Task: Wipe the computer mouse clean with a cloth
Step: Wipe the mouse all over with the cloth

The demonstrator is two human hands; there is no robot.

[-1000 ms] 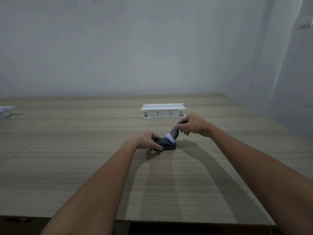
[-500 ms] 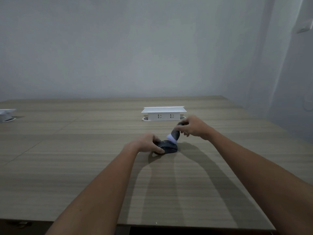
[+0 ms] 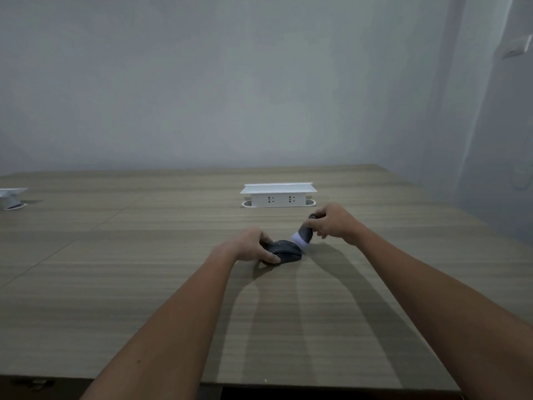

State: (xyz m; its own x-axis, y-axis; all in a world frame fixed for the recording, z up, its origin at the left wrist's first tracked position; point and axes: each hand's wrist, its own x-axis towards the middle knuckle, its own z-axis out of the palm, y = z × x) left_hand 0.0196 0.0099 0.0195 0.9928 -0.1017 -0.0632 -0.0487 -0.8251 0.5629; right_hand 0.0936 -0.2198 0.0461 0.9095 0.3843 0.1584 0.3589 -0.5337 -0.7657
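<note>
A dark computer mouse (image 3: 285, 251) lies on the wooden table (image 3: 144, 284) near its middle. My left hand (image 3: 249, 245) grips the mouse's left side, thumb in front and fingers behind. My right hand (image 3: 331, 222) holds a small dark brush-like tool (image 3: 302, 233) with a pale lilac tip. The tool is tilted, and its pale tip sits at the mouse's far right edge. No cloth is in sight.
A white pop-up socket box (image 3: 278, 195) stands just behind my hands. Another white box (image 3: 10, 197) sits at the far left edge. A grey wall rises behind the table, whose front edge is close to me.
My right hand and the tool have shifted slightly right and back, so the pale tip has gone from the mouse's top to its right edge. My left hand stays on the mouse.
</note>
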